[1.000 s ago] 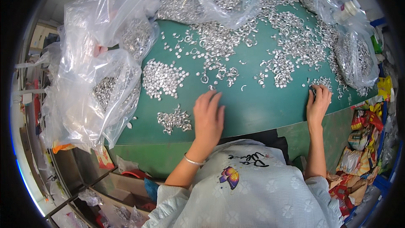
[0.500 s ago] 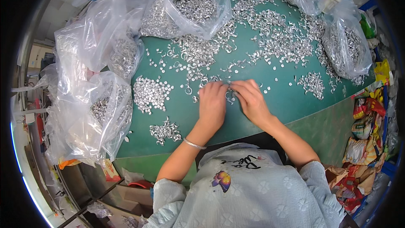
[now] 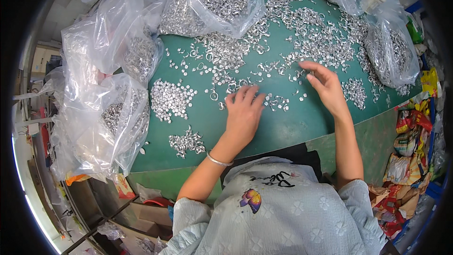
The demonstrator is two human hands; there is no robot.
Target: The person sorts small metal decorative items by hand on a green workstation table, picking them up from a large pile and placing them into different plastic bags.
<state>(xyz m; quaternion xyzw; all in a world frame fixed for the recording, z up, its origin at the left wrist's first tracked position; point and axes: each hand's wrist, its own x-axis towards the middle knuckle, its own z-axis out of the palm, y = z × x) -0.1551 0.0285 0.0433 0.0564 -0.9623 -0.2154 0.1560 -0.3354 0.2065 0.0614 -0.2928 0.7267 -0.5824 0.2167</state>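
Observation:
My left hand (image 3: 244,115) lies over the green tabletop (image 3: 283,134), palm down and fingers slightly spread, holding nothing I can see. Its fingertips are beside scattered small silver metal pieces (image 3: 277,103), some curved like open rings. What may lie under the palm is hidden. Farther right, my right hand (image 3: 329,89) is raised, with thumb and fingers apart and nothing visible between them. It is close to the large spread of curved silver pieces (image 3: 314,42). A single ring (image 3: 214,95) rests left of my left fingertips.
At the left are a pile of small flower-shaped silver pieces (image 3: 169,100) and a smaller heap of curved ones (image 3: 187,142). Another heap (image 3: 354,92) is right of my right hand. Clear plastic bags of metal pieces (image 3: 222,0) stand along the back, left and right (image 3: 389,56).
Both hands were together at the table's middle, fingertips nearly meeting. My right hand has moved away to the right and up and opened; my left hand's fingers have spread, and it has shifted slightly.

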